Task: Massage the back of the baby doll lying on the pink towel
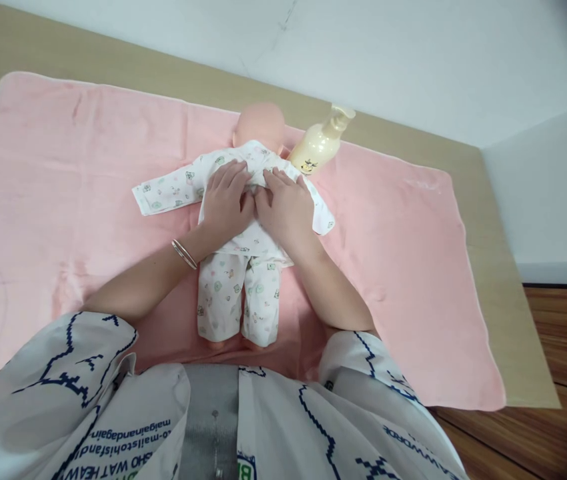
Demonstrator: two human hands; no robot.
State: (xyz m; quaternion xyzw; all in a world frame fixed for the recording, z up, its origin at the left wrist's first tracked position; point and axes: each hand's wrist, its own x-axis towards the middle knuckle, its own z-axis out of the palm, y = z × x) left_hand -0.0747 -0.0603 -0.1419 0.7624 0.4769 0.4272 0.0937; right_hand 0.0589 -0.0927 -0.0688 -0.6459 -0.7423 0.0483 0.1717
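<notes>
Doll (253,239) lies under loosely flattened left hand (226,200) and right hand (286,202); outward sweeps could knock the bottle (317,145) beside its shoulder.

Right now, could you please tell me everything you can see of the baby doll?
The baby doll lies on the pink cloth beside a pump bottle, its bald, plastic-looking head at the far end, no face showing. It wears a white, soft-looking long-sleeved top and matching trousers, both with small prints. The sleeves spread sideways; the trouser legs lie side by side. The left hand and right hand rest on the top.
</notes>
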